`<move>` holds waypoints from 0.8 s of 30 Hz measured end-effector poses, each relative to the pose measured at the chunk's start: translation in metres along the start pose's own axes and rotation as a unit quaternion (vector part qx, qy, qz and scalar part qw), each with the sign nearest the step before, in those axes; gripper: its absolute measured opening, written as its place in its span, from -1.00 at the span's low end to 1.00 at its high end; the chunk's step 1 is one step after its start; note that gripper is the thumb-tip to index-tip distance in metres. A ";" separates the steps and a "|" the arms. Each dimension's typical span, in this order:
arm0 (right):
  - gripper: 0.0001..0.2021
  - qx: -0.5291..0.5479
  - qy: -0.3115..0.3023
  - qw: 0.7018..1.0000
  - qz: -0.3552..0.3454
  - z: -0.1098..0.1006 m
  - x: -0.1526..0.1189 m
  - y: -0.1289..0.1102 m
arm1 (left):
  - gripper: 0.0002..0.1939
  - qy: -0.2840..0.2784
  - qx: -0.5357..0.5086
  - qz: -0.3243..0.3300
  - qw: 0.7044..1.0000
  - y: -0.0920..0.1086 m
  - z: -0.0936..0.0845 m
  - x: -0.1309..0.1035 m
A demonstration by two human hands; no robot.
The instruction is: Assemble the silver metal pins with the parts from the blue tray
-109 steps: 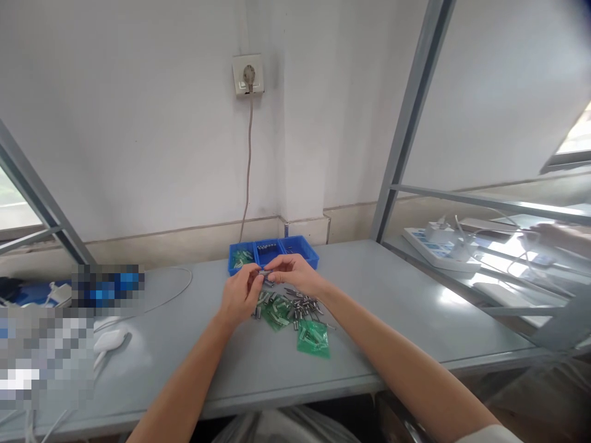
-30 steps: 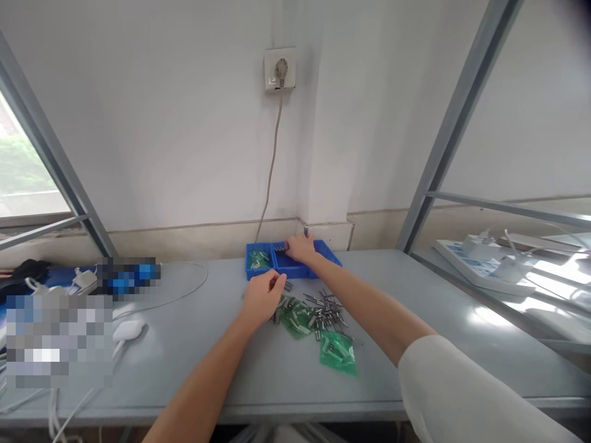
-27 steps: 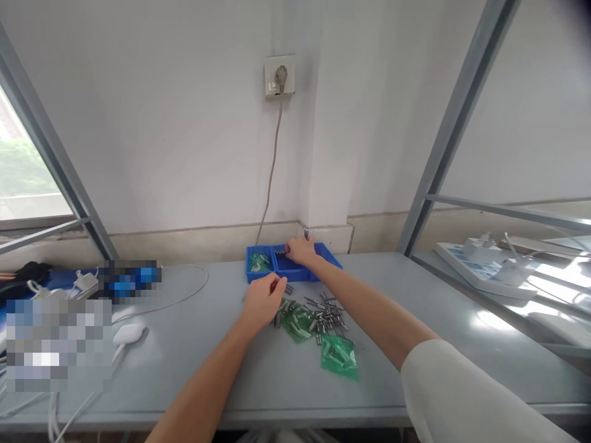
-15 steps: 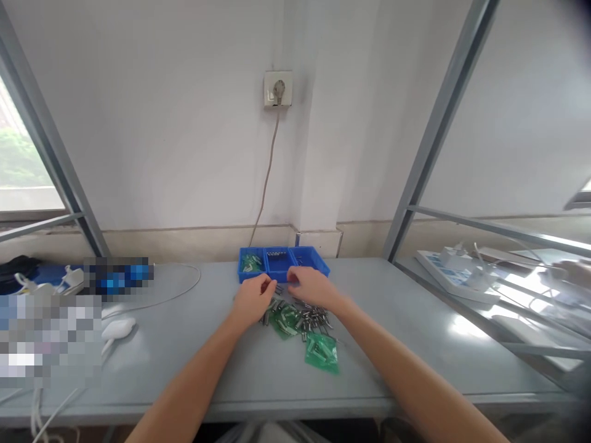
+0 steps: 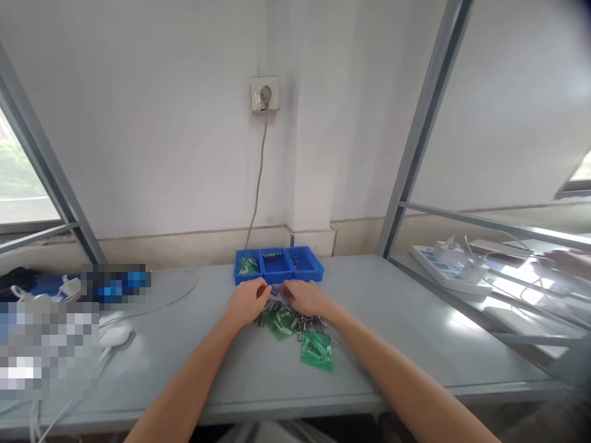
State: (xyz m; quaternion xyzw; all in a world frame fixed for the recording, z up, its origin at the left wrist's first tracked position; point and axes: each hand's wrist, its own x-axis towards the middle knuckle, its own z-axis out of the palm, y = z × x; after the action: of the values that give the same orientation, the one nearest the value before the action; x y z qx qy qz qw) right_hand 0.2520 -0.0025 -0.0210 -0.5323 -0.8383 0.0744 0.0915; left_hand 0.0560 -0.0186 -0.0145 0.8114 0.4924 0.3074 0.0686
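On the grey table lies a pile of small metal parts (image 5: 310, 322), partly under my hands. My left hand (image 5: 249, 300) is at the pile's left side, thumb and fingertips pinched together; whatever is between them is too small to make out. Just to its right, my right hand (image 5: 305, 297) hovers over the pile with fingers curled down, their tips hidden. A green bag (image 5: 282, 321) with metal parts lies among the loose pieces. Nearer me is a second green bag (image 5: 316, 351). Behind my hands stands a blue three-compartment tray (image 5: 278, 279), with green bags in its left compartment.
White cables and an adapter (image 5: 116, 336) lie at the left, beside a blurred-out area. Grey metal frame posts (image 5: 418, 123) rise at both sides. Beyond the right frame is a power strip (image 5: 443, 274), with another person's hand (image 5: 572, 261) at the far right edge.
My right hand has come down from the tray's front edge to the pile, closer to my left hand. The view has shifted slightly. Another person's hand shows more clearly at the far right.
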 end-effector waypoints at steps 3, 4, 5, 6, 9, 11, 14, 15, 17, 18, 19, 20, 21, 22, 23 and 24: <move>-0.69 -0.028 0.001 1.000 -0.011 0.002 0.000 0.003 | -0.75 0.004 -0.003 0.005 1.000 -0.001 0.000 -0.001; -0.68 -0.032 0.005 0.999 -0.014 0.003 0.000 0.004 | -0.75 0.007 -0.003 0.006 1.000 -0.001 -0.001 -0.001; -0.67 -0.032 0.010 0.999 -0.019 0.003 0.001 0.005 | -0.74 0.009 -0.003 0.005 1.000 -0.001 -0.001 -0.001; -0.66 -0.026 0.016 0.999 -0.026 0.003 0.002 0.005 | -0.74 0.009 -0.002 0.004 1.000 -0.001 -0.002 -0.001; -0.62 0.011 0.031 0.998 -0.044 0.001 0.003 0.006 | -0.73 -0.002 0.001 0.002 1.000 0.000 -0.003 0.000; -0.61 0.036 0.037 0.997 -0.049 -0.001 0.003 0.006 | -0.73 -0.014 0.003 0.004 1.000 0.000 -0.002 0.001; -0.63 0.056 0.039 0.996 -0.051 -0.001 0.003 0.006 | -0.75 -0.027 0.006 0.010 1.000 0.000 0.000 0.001; -0.64 0.060 0.041 0.996 -0.051 -0.001 0.004 0.006 | -0.75 -0.028 0.007 0.011 1.000 0.000 0.001 0.001; -0.65 0.072 0.048 0.995 -0.057 0.000 0.005 0.008 | -0.76 -0.024 0.009 0.013 1.000 0.000 0.001 0.000; -0.66 0.081 0.055 0.993 -0.062 0.001 0.006 0.009 | -0.76 -0.020 0.009 0.013 1.000 0.000 0.001 -0.001; -0.67 0.091 0.064 0.991 -0.069 0.000 0.007 0.010 | -0.76 -0.016 0.008 0.014 1.000 0.000 0.000 -0.001; -0.68 0.103 0.072 0.989 -0.076 -0.001 0.007 0.011 | -0.76 -0.013 0.007 0.014 1.000 0.000 0.000 -0.001; -0.69 0.116 0.080 0.986 -0.083 -0.003 0.008 0.011 | -0.76 -0.010 0.005 0.014 1.000 0.000 -0.001 -0.001; -0.69 0.134 0.089 0.983 -0.089 -0.005 0.008 0.011 | -0.76 -0.009 0.003 0.013 1.000 -0.001 -0.002 0.000; -0.70 0.158 0.097 0.978 -0.093 -0.009 0.008 0.011 | -0.76 -0.010 0.001 0.011 1.000 -0.001 -0.003 0.000; -0.72 0.192 0.104 0.971 -0.095 -0.013 0.008 0.011 | -0.76 -0.012 0.000 0.010 1.000 -0.001 -0.004 0.001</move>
State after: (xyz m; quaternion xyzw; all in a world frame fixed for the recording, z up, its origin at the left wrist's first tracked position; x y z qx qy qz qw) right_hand 0.2616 0.0097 -0.0103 -0.4278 -0.8409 0.1686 0.2855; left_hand 0.0530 -0.0184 -0.0113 0.8199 0.4835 0.2981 0.0715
